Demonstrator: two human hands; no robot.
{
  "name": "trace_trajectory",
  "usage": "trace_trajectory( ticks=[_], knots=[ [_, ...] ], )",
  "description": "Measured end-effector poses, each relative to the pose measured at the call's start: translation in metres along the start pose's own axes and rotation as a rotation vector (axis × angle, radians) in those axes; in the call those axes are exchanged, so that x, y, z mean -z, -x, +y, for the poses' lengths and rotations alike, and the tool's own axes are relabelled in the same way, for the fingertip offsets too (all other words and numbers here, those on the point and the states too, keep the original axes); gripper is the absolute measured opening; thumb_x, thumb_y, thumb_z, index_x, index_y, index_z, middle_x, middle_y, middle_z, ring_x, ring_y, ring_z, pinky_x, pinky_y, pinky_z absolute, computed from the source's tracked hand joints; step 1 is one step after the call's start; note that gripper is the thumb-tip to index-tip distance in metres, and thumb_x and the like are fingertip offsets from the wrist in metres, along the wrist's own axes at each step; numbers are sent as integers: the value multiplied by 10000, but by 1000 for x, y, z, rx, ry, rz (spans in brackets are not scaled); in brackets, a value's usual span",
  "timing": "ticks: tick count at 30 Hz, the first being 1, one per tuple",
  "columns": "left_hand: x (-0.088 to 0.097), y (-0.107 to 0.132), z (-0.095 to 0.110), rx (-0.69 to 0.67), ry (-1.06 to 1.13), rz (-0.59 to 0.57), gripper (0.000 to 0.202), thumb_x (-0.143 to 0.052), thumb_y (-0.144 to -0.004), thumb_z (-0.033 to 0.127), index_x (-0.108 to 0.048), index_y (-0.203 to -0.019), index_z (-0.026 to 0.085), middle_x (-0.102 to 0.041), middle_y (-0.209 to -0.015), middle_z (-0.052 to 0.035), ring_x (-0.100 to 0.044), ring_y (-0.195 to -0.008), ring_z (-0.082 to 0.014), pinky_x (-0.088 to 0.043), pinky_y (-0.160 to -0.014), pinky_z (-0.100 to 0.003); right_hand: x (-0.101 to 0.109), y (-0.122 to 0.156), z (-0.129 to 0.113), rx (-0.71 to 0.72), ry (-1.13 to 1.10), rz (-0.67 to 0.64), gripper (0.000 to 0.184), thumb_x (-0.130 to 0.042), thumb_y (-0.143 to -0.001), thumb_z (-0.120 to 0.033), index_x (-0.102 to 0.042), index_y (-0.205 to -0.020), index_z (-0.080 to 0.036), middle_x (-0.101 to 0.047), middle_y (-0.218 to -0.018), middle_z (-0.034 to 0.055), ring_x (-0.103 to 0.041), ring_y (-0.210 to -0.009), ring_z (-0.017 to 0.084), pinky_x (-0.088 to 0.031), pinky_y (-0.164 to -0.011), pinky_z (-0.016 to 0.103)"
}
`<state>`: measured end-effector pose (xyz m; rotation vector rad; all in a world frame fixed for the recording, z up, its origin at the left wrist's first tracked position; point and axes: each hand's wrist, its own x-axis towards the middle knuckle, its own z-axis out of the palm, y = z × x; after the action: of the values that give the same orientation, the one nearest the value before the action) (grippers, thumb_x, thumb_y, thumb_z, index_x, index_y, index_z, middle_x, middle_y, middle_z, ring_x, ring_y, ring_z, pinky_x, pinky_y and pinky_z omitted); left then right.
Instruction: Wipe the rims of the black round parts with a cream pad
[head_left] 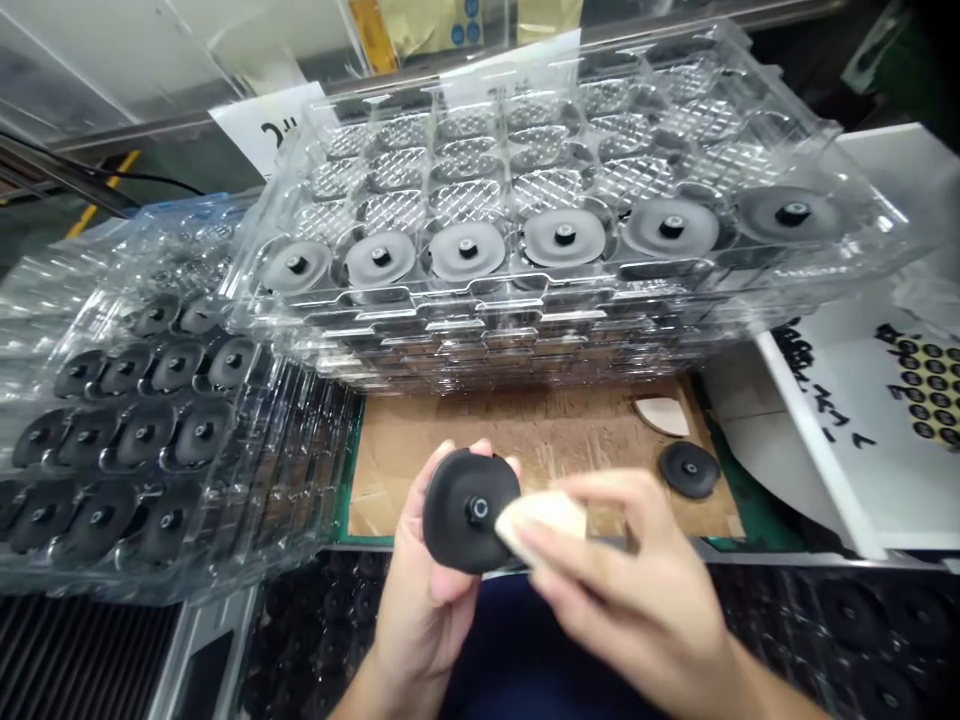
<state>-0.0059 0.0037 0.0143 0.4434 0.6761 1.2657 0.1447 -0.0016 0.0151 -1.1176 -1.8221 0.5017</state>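
Note:
My left hand (427,600) grips a round black disc (457,530) by its rim, its raised hub facing up toward me. A cream-coloured pad (551,515), perhaps a sponge or folded cloth, is pinched in my right hand (637,590). The pad's tip is at the right edge of the disc; whether it touches cannot be told, as the right hand is slightly blurred. Below both hands lies a cardboard sheet (405,420). Another black disc (688,469) rests on its right side, near a cream piece with a dark edge (663,416).
A stack of clear plastic trays (480,290) stands ahead, its front row holding several grey-black discs. More trays (142,400) with discs are at the left. On the right, a white box (862,480) holds small black parts and a sheet of round stickers (934,385).

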Motion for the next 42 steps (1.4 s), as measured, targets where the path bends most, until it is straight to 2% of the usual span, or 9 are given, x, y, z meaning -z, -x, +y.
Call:
trace_trajectory(
  ticks=[10, 14, 19, 23, 27, 29, 35, 38, 42],
  knots=[
    [-3, 2, -12, -151, -61, 93, 550, -761, -620, 286, -588, -1141, 313, -578, -1216, 28, -551, -1108, -170, -451, -937, -225, -3, -2, 1, -74, 2, 10, 272, -571, -815, -147, -650, -1076, -160, -498, -991, 109, -498, -922, 172, -467, -791, 322],
    [-2, 4, -10, -85, -31, 104, 532, -756, -635, 257, -587, -1131, 351, -570, -1228, 46, -570, -1078, -158, -469, -897, -205, -3, -4, -1, 43, -59, -38, 283, -587, -782, -129, -660, -1055, -137, -494, -985, 117, -491, -926, 173, -487, -749, 282],
    [-4, 3, -7, -135, -63, 176, 523, -791, -585, 232, -633, -1078, 306, -616, -1163, 5, -588, -1047, -152, -458, -888, -184, -3, -6, -3, -78, 3, 24, 259, -577, -811, -146, -660, -1055, -155, -523, -948, 95, -506, -874, 148, -479, -755, 296],
    [-4, 2, -8, -42, -19, 233, 537, -793, -575, 216, -630, -1074, 328, -603, -1183, 10, -588, -1049, -196, -485, -863, -217, -7, -6, 1, -10, -97, -1, 278, -598, -769, -127, -671, -1036, -145, -524, -933, 97, -504, -875, 148, -481, -731, 262],
    [3, 0, -13, -61, -12, 259, 487, -760, -636, 307, -628, -1102, 263, -589, -1200, -41, -543, -1119, -220, -438, -954, -254, -21, 6, 34, -649, -567, 19, 207, -622, -791, -344, -701, -948, -234, -582, -950, 52, -531, -852, 130, -456, -739, 237],
    [7, 0, -14, -69, -8, 249, 480, -739, -663, 325, -617, -1123, 260, -578, -1216, -58, -520, -1148, -236, -420, -984, -289, -31, 22, 49, -966, -830, 43, 348, -597, -773, -509, -680, -922, -205, -591, -924, 52, -524, -770, 127, -450, -637, 231],
    [9, 0, -13, -17, 12, 227, 500, -743, -654, 322, -609, -1133, 267, -560, -1246, -53, -519, -1144, -236, -400, -996, -268, -41, 61, 56, -1247, -900, -116, 511, -565, -784, -558, -575, -1001, -96, -450, -593, -7, -338, -423, 50, -246, -358, 162],
    [6, -1, -13, 10, 13, 218, 525, -766, -621, 324, -615, -1120, 272, -581, -1218, -40, -532, -1127, -238, -417, -979, -262, -27, 38, 45, -1124, -806, -43, 422, -576, -809, -491, -568, -1029, -130, -511, -695, 14, -402, -498, 51, -291, -383, 133],
    [1, 2, -16, 72, 1, 220, 486, -731, -675, 318, -600, -1141, 276, -579, -1219, -41, -563, -1090, -174, -449, -928, -217, -6, -11, 13, -424, -465, 107, 230, -530, -867, -207, -548, -1097, -201, -587, -926, 34, -550, -760, 90, -451, -617, 164]
  ],
)
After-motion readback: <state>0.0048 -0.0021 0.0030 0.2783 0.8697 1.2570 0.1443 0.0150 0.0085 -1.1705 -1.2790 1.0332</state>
